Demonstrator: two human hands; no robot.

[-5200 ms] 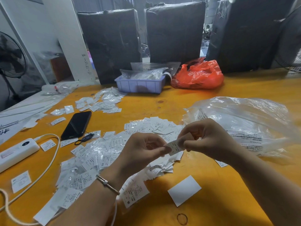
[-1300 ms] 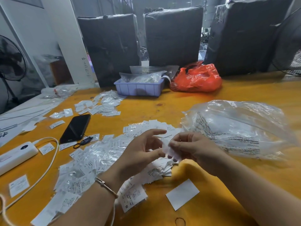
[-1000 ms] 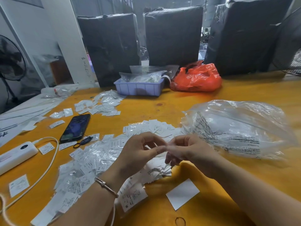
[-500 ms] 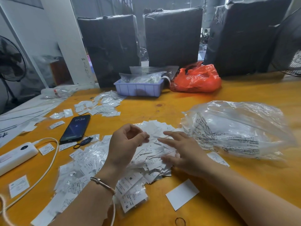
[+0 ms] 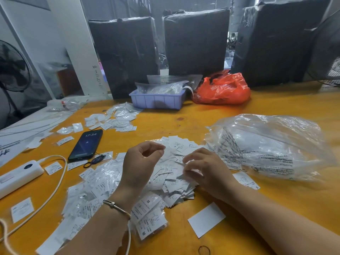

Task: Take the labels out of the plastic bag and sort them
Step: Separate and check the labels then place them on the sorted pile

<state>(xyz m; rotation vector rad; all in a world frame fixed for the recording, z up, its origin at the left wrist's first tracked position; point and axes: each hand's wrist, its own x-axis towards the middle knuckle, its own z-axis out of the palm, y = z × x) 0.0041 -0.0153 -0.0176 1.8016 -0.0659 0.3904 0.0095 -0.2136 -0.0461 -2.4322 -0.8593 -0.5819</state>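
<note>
Labels (image 5: 173, 168) lie heaped mid-counter beside the plastic bag (image 5: 266, 146); sorting is underway. Your right hand (image 5: 206, 168) fingers curl onto the heap; your left hand (image 5: 139, 162) hovers loosely curled, empty. Next, pinch one label free.

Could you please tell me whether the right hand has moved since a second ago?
Yes. The right hand has dropped from mid-air, where it met the left hand, onto the label pile, beside the large clear bag.

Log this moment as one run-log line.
left hand: curled above label pile, seemingly empty | right hand: fingers on pile | plastic bag: lying right
</note>
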